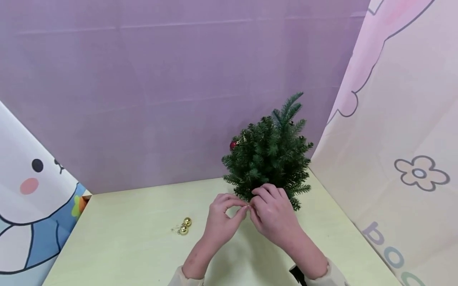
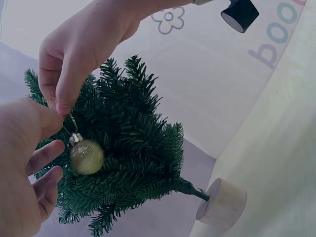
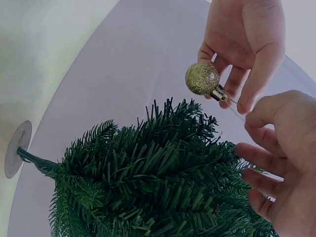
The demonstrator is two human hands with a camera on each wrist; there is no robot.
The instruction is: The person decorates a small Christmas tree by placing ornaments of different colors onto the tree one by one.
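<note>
A glittery gold Christmas ball (image 2: 87, 157) hangs by a thin loop of string from the meeting fingertips of both hands; the right wrist view shows the same ball (image 3: 202, 78) with its shiny cap. My left hand (image 1: 222, 217) pinches the string between thumb and forefinger. Right beside it, my right hand (image 1: 274, 214) pinches the string too, fingertips touching or nearly touching the left ones. Close behind the hands stands a small green Christmas tree (image 1: 266, 159) on a round, pale base (image 2: 224, 205). In the head view the hands hide the ball.
Two shiny gold balls (image 1: 185, 226) lie on the pale table (image 1: 125, 246), left of the hands. A red ball (image 1: 233, 145) sits on the tree's left side. Behind rises a purple backdrop (image 1: 161, 99); a printed panel (image 1: 400, 131) borders the right side.
</note>
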